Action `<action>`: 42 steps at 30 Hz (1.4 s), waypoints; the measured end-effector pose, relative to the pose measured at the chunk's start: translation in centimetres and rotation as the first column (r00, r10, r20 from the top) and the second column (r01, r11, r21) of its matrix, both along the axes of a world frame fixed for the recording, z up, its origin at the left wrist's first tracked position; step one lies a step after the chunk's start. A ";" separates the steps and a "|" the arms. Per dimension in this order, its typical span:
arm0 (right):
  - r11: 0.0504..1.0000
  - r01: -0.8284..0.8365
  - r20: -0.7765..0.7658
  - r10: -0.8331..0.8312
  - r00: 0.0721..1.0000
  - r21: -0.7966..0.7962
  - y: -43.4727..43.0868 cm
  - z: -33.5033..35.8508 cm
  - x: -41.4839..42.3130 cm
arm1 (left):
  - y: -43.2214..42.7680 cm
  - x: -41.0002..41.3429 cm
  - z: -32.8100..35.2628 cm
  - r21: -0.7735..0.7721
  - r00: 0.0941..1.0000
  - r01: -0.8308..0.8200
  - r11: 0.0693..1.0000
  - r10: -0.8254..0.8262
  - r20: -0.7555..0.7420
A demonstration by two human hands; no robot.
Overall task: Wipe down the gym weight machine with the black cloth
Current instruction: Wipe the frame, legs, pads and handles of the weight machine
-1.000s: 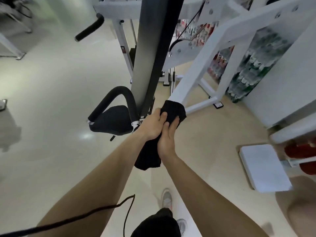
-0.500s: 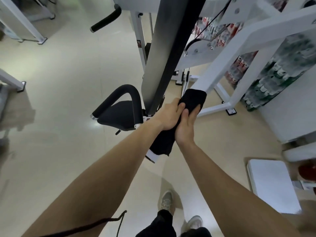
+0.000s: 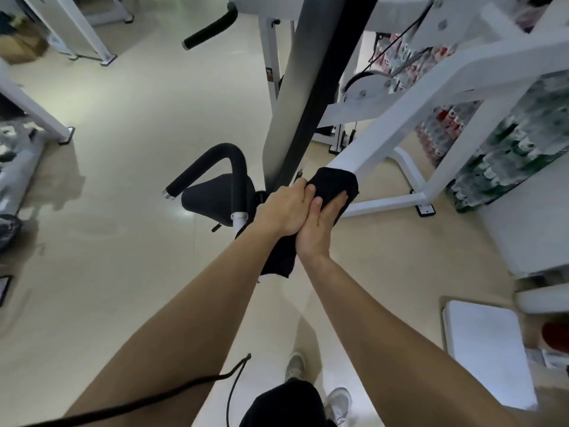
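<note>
Because the black cloth point(image 3: 334, 186) was wrapped round a sloping white bar point(image 3: 400, 127) of the weight machine point(image 3: 308, 87), the 2 hands closed on it together. The left hand point(image 3: 284, 211) curled over the top and the right hand point(image 3: 315, 232) clasped it from the other side, likely so the fabric hugged every face of the bar at once. A loose tail of cloth hung below the wrists. Just left of the hands sat the black seat point(image 3: 212, 198) and its padded handle point(image 3: 215, 161).
</note>
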State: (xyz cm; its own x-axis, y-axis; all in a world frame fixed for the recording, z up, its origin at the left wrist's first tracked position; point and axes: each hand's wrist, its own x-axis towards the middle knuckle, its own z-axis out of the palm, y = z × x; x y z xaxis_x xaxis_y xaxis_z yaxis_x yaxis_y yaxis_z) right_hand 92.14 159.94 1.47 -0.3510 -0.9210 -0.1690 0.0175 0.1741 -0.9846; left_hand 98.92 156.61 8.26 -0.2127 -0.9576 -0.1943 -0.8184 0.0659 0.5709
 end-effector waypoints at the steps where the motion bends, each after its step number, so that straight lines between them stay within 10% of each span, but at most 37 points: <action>1: 1.000 -0.004 -0.002 0.004 1.000 -0.002 -1.0 0.1 -1.2 | -1.0 -1.0 0.0 -0.007 1.000 0.004 1.000 -0.004 0.000; 14: 0.997 0.059 0.117 -0.065 0.991 0.048 -13.3 1.7 -12.5 | -15.5 -12.1 -0.8 0.086 0.968 0.138 0.987 -0.116 -0.224; 30: 0.982 0.155 0.121 -0.167 0.978 0.108 -30.4 2.2 -28.5 | -32.8 -29.9 0.7 0.052 0.972 0.181 0.982 -0.171 -0.162; 42: 0.995 0.050 0.199 -0.066 0.978 0.085 -23.8 2.4 -23.2 | -27.0 -23.1 0.0 0.086 0.946 0.189 0.978 -0.158 -0.283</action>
State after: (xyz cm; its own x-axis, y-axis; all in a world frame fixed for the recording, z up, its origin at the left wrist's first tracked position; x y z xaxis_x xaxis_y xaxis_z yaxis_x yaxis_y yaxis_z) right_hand 68.96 136.19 3.90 -0.3545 -0.8810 -0.3134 0.2266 0.2442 -0.9429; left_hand 75.80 129.63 8.23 -0.4336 -0.8770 -0.2072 -0.6111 0.1172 0.7829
